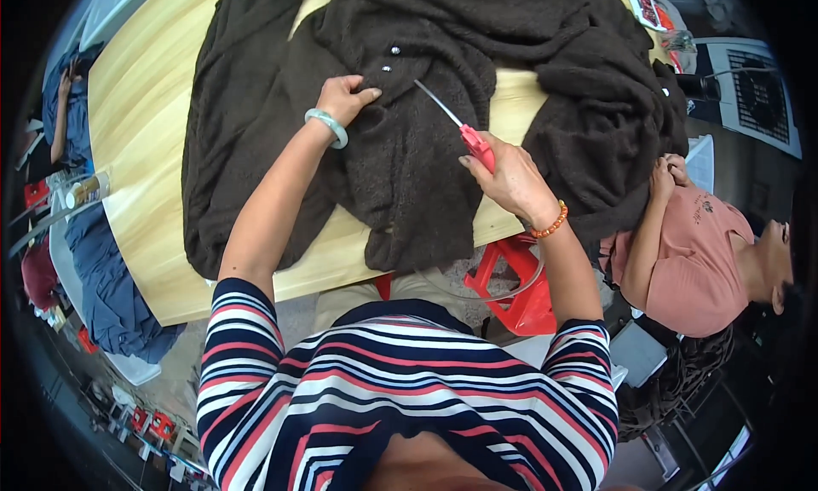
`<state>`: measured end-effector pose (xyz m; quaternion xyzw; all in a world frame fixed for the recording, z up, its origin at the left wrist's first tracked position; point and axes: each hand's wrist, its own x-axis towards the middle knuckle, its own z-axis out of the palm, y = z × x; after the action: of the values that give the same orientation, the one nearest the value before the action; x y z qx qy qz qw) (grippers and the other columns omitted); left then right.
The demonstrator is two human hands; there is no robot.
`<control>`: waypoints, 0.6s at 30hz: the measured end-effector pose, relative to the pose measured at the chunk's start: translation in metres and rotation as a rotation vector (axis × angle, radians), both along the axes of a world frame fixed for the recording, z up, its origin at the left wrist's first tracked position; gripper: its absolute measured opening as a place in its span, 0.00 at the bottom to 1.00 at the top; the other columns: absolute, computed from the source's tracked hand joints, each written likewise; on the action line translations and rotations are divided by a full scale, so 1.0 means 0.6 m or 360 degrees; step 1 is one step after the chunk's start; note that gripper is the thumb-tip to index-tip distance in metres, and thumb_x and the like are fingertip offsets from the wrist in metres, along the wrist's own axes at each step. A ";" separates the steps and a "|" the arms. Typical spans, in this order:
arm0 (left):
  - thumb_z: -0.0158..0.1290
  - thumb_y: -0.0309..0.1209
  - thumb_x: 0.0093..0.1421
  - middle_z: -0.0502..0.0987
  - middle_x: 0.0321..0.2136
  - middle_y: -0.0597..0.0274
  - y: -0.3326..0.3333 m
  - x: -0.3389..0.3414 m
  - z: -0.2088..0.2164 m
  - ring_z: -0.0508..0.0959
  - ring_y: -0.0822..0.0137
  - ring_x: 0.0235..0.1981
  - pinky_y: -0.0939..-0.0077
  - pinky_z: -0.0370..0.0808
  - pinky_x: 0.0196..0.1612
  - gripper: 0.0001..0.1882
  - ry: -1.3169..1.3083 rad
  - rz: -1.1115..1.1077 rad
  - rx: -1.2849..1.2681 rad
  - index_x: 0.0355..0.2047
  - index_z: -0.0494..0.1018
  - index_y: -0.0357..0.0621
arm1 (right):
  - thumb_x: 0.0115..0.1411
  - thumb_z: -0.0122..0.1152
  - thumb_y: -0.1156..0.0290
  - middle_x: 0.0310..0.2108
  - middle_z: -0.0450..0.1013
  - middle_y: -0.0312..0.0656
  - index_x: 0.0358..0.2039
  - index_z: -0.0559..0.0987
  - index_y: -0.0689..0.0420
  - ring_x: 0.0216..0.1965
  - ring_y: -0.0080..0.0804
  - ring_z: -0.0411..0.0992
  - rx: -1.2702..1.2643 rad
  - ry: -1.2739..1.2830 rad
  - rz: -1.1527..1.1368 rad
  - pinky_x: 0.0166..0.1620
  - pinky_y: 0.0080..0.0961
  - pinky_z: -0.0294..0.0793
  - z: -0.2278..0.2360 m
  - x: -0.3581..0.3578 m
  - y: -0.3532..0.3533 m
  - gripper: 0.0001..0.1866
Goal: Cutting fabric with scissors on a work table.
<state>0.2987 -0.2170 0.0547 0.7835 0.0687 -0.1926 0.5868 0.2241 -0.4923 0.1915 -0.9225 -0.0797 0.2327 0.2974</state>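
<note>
A dark brown fleecy garment (426, 159) lies spread on the table under both my hands. Two small shiny round buttons sit on it, just beyond my left hand. My left hand (342, 101), with a pale green bangle at the wrist, is closed on a fold of the cloth. In my right hand (516, 178) is a red-handled air blow gun (477, 144). Its long thin metal nozzle points up and left, its tip over the garment near the buttons. An orange bead bracelet circles my right wrist.
More dark brown cloth (596, 116) covers the right of the wooden table (141, 133). A person in a pink top (694, 265) works at the right edge. Below the table's near edge are a red plastic stool (520, 308) and a clear hose. Blue cloth (111, 278) lies at left.
</note>
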 end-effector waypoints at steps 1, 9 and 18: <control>0.60 0.26 0.56 0.78 0.26 0.72 0.000 -0.005 -0.010 0.72 0.81 0.26 0.84 0.70 0.31 0.06 0.0067 0.0103 -0.0081 0.31 0.79 0.35 | 0.59 0.60 0.62 0.32 0.74 0.59 0.47 0.74 0.59 0.38 0.60 0.72 0.0004 0.0023 0.0011 0.42 0.43 0.72 0.006 -0.004 0.011 0.19; 0.59 0.23 0.57 0.80 0.30 0.63 -0.029 -0.065 -0.040 0.78 0.74 0.26 0.80 0.76 0.32 0.08 0.0313 0.0615 -0.0768 0.36 0.77 0.33 | 0.59 0.60 0.59 0.28 0.75 0.57 0.49 0.74 0.57 0.34 0.57 0.75 -0.0218 0.0221 0.0303 0.40 0.44 0.73 0.036 -0.043 0.041 0.21; 0.61 0.22 0.54 0.79 0.38 0.63 -0.002 -0.104 -0.021 0.77 0.74 0.36 0.79 0.75 0.42 0.17 0.0221 0.0205 -0.0531 0.45 0.74 0.34 | 0.59 0.60 0.63 0.28 0.74 0.59 0.49 0.73 0.58 0.34 0.57 0.74 -0.0022 0.0344 0.0197 0.39 0.43 0.72 0.023 -0.082 0.036 0.20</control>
<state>0.2362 -0.2181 0.0420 0.6542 0.1261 -0.2169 0.7135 0.1751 -0.4706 0.2053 -0.8874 -0.1023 0.3491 0.2831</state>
